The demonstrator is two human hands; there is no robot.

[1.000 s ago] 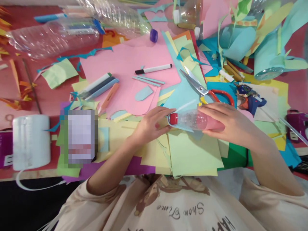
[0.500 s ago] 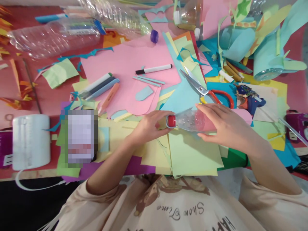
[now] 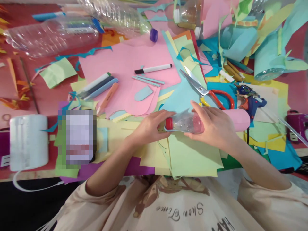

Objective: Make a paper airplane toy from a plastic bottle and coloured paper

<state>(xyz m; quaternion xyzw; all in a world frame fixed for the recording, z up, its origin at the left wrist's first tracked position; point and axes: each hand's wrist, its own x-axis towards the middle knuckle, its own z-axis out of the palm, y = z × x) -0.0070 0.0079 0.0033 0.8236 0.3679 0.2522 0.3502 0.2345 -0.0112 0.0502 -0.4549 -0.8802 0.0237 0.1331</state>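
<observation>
A clear plastic bottle [image 3: 184, 123] with a red cap [image 3: 169, 123] lies sideways in front of me, its cap end to the left. Pink paper [image 3: 237, 120] wraps its right part. My right hand [image 3: 211, 126] grips the bottle around the middle, over the edge of the paper. At the cap end, my left hand [image 3: 154, 126] has thumb and fingers curled around the cap and neck. A thin pale edge shows beside the cap; what it belongs to is unclear. Just beyond my right hand lie open scissors [image 3: 202, 89] with red handles.
Coloured paper sheets and scraps cover the red table [image 3: 14, 77]. A blue glue gun [image 3: 256, 102] lies right, markers [image 3: 98, 86] left of centre. A phone [image 3: 80, 138] and a white box with a cable [image 3: 29, 142] sit left. Empty bottles [image 3: 53, 35] lie at the back.
My right hand has slid left along the bottle, showing more of the pink paper behind it. The bottle has shifted slightly left; my left hand stays at the cap.
</observation>
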